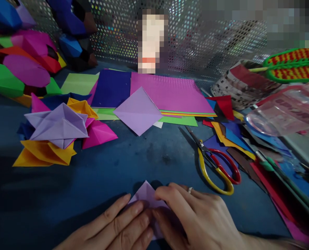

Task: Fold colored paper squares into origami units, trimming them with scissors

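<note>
A small lilac paper square (146, 191) lies at the near edge with one corner pointing away, partly hidden under both hands. My left hand (120, 225) rests flat across its left side, fingers stretched out and close together. On the right side, my right hand (200, 213), with a ring on one finger, has its thumb and bent index finger closed at the paper. Farther off lies a second lilac square (139, 113), smooth apart from a faint crease. Scissors (203, 148) with one yellow and one red handle lie beyond my right hand, blades pointing away.
Folded lilac, pink and yellow paper shapes (62, 126) are heaped at the left. Behind them stand colourful faceted paper pieces (26, 71). Magenta sheets (172, 92) lie at the back. Paper scraps (231, 140), a clear plastic container (284, 114) and a woven basket (237, 83) crowd the right.
</note>
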`<state>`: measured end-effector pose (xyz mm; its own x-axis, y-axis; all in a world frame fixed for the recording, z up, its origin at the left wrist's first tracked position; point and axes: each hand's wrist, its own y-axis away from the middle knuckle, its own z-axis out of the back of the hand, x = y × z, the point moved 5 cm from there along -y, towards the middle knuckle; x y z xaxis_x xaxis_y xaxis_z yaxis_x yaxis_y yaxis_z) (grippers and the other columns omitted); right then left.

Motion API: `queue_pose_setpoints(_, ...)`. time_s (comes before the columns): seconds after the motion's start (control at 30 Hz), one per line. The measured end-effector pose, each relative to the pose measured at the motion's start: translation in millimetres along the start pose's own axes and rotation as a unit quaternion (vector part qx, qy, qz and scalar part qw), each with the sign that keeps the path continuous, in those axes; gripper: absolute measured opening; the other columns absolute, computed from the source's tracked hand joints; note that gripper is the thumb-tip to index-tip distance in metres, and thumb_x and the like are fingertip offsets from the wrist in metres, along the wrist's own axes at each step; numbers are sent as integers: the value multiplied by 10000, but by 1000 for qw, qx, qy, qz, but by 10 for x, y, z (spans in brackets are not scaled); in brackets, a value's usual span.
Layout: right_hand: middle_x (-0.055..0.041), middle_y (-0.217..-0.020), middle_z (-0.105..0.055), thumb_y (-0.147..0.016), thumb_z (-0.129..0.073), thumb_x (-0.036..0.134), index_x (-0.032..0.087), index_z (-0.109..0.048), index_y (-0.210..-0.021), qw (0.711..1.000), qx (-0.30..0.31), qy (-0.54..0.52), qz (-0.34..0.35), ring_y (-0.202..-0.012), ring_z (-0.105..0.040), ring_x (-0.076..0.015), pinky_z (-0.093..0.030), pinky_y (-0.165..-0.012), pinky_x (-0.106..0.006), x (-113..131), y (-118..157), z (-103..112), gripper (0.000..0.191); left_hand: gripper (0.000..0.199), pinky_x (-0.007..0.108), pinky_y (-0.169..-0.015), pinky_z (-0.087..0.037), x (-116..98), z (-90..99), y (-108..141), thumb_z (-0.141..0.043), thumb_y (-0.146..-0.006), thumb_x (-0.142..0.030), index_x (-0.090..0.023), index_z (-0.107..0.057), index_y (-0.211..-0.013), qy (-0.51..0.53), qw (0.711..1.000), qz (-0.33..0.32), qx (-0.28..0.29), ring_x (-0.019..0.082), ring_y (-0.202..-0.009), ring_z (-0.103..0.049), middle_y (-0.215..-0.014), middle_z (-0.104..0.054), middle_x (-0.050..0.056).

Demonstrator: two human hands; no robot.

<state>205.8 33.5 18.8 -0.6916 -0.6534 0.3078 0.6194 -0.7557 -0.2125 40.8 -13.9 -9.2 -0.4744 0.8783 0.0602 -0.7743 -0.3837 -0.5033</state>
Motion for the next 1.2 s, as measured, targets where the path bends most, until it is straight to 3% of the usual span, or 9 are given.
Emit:
queue_pose_setpoints(0.13, -3, -848, -685, -855, -582, 263, 213, -539, -1071, 1000, -10, -13, -7, -684, -677, -199, -511, -586, -316, 43, 44, 28, 226, 338, 414, -1200, -348, -11, 52, 14, -507, -977, -245, -160, -623, -1282, 21, 1000, 6, 8, 224, -1360, -490, -1408, -593, 51)
queue_pose_setpoints(0.3, -23, -925, -686, -859, -614, 276, 206, -523, -1112, 998, 28, -37, -39, -772, -659, -217, -497, -648, -343, 48, 80, 48, 277, 469, 434, -1226, -310, -32, 37, 47, -664, -881, -274, -140, -593, -1325, 39, 999, -6, 26, 254, -1385, -462, -1453, -556, 76)
queue_pose_setpoints(0.5, -94, -987, -650, -865, -638, 379, 173, -469, -1247, 996, 3, -6, -84, -908, -617, -291, -476, -783, -466, -22, 183, 89, 466, 411, 473, -1211, -338, -28, 48, 78, -591, -929, -287, -122, -619, -1305, 52, 999, 8, -8, 285, -1357, -500, -1453, -556, 84)
queue_pose_setpoints(0.57, -110, -1022, -638, -887, -626, 395, 169, -440, -1289, 996, 14, -5, -93, -962, -601, -306, -469, -813, -490, -40, 226, 80, 497, 424, 456, -1200, -365, -74, -19, 97, -568, -942, -272, -142, -594, -1344, 62, 996, -30, 53, 279, -1343, -519, -1436, -575, 61)
queue_pose_setpoints(0.6, -113, -1039, -632, -896, -621, 404, 172, -433, -1299, 995, 17, -8, -99, -982, -593, -309, -465, -827, -499, -48, 246, 80, 502, 427, 446, -1196, -374, -82, -34, 106, -562, -944, -274, -157, -588, -1354, 68, 996, -31, 57, 272, -1335, -528, -1422, -590, 46)
queue_pose_setpoints(0.7, -112, -1080, -617, -921, -604, 423, 182, -431, -1311, 993, 27, -21, -112, -1002, -580, -301, -462, -846, -497, -73, 298, 86, 490, 424, 480, -1190, -377, -14, 21, 127, -553, -944, -281, -179, -588, -1354, 63, 996, 42, -37, 286, -1317, -548, -1377, -629, 36)
queue_pose_setpoints(0.87, -107, -1114, -603, -945, -585, 470, 191, -439, -1324, 992, 37, -37, -112, -1049, -564, -298, -452, -882, -493, -106, 348, 107, 493, 414, 434, -1164, -434, 17, 3, 105, -556, -937, -295, -245, -605, -1345, 84, 995, -10, 46, 262, -1276, -590, -1341, -658, -3)
queue_pose_setpoints(1.07, -92, -1142, -585, -985, -530, 337, 205, -419, -1337, 990, 45, -62, -121, -1058, -539, -263, -442, -915, -461, -121, 380, 137, 392, 407, 464, -1193, -381, 29, 32, 73, -560, -945, -281, -201, -599, -1342, 65, 996, -37, 51, 266, -1314, -555, -1381, -627, 20)
queue_pose_setpoints(1.2, -95, -1199, -563, -981, -488, 222, 222, -352, -1418, 989, 63, -61, -123, -1084, -514, -265, -429, -950, -489, -114, 436, 141, 457, 388, 489, -1194, -361, 21, 28, 67, -534, -972, -257, -164, -584, -1346, 72, 996, -25, 38, 272, -1326, -540, -1388, -621, 40)
